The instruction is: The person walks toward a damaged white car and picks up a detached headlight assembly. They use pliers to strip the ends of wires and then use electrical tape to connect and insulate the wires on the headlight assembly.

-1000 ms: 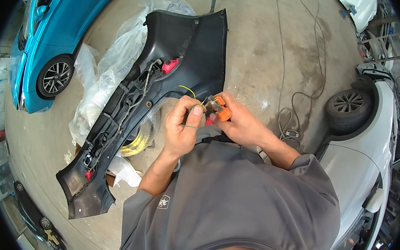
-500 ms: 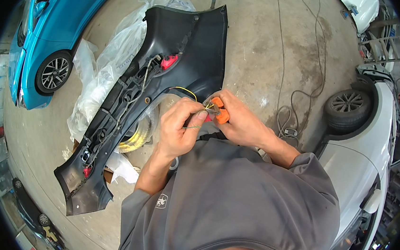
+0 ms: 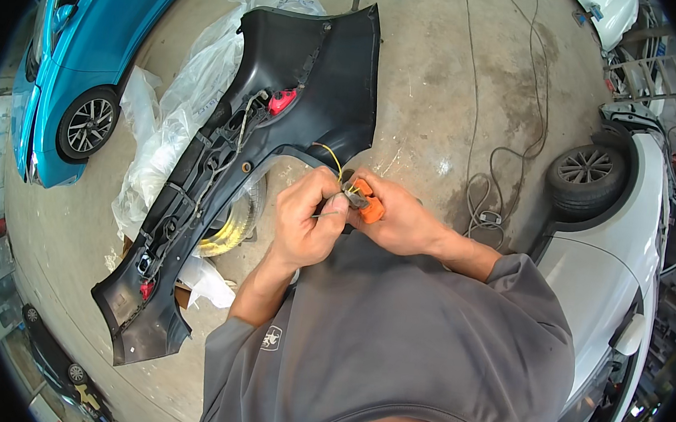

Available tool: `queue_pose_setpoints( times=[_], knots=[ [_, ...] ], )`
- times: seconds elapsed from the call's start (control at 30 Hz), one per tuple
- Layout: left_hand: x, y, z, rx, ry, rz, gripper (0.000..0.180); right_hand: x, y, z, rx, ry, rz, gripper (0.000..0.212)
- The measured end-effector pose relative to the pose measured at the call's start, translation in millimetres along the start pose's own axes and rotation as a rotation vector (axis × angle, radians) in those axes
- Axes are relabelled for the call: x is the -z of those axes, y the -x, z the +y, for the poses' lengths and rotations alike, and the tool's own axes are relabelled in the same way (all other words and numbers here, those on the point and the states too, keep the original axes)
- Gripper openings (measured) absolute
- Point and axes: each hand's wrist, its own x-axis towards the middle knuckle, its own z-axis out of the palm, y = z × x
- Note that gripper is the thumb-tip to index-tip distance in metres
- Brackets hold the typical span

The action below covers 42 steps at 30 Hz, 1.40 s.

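Note:
Close in front of my chest, my left hand [image 3: 304, 218] pinches thin wires between thumb and fingertips. One of them is a yellow wire [image 3: 332, 153] that arches up from the black bumper [image 3: 335, 74]; a thin greenish strand shows below the thumb. My right hand [image 3: 403, 218] is closed round pliers with orange grips [image 3: 372, 209]. Their dark jaws meet the wires right at my left fingertips. Whether the jaws are closed on a wire is too small to tell. The bumper lies inner side up, with a wiring harness [image 3: 242, 126] along it and red lamp-like parts [image 3: 282, 102].
Clear plastic sheeting [image 3: 150, 158] lies behind the bumper. Beneath it are a yellow coil [image 3: 231, 234] and white paper [image 3: 207, 281]. A blue car [image 3: 112, 30] stands left, a white car [image 3: 603, 258] right. A cable [image 3: 544, 124] snakes over the concrete floor.
Both hands have stayed together, and the pliers have dropped slightly and tilted. The yellow wire now bends more steeply down to my left fingers. My view has shifted a little.

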Motion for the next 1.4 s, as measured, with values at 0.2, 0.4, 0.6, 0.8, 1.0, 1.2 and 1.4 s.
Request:
queue_pose_setpoints(
  times=[0.2, 0.4, 0.6, 0.8, 1.0, 1.2, 1.4],
  knots=[
    [-21.8, -1.5, -5.3, -0.021, 0.142, 0.195, 0.018, -17.2, 1.4, 0.2, -0.104, -0.443, 0.021, 0.015],
    [-7.3, 13.6, -5.5, 0.111, 0.465, 0.314, 0.019, 46.9, -26.8, 39.1, 0.285, -1.133, 0.424, 0.008],
    [-0.7, 10.2, -1.8, 0.205, 0.505, 0.209, 0.016, 68.3, -23.1, 39.5, 0.031, -1.343, 0.564, 0.027],
    [-2.1, 4.8, -14.6, 0.371, 0.036, 0.136, 0.016, 30.7, -20.0, 45.5, -0.002, -0.437, 0.338, 0.037],
    [-2.8, 1.2, -12.9, 0.116, -0.403, 0.080, 0.016, 16.6, -15.4, 14.8, 0.268, 0.303, 0.274, 0.039],
    [2.2, -3.0, -6.1, 0.055, -0.548, -0.011, 0.023, 19.2, -16.5, 4.7, 0.302, 0.449, 0.203, 0.036],
    [4.9, -2.0, -8.3, 0.034, -0.573, -0.067, 0.026, 15.9, -17.5, 6.2, 0.329, 0.456, 0.208, 0.036]
  ],
)
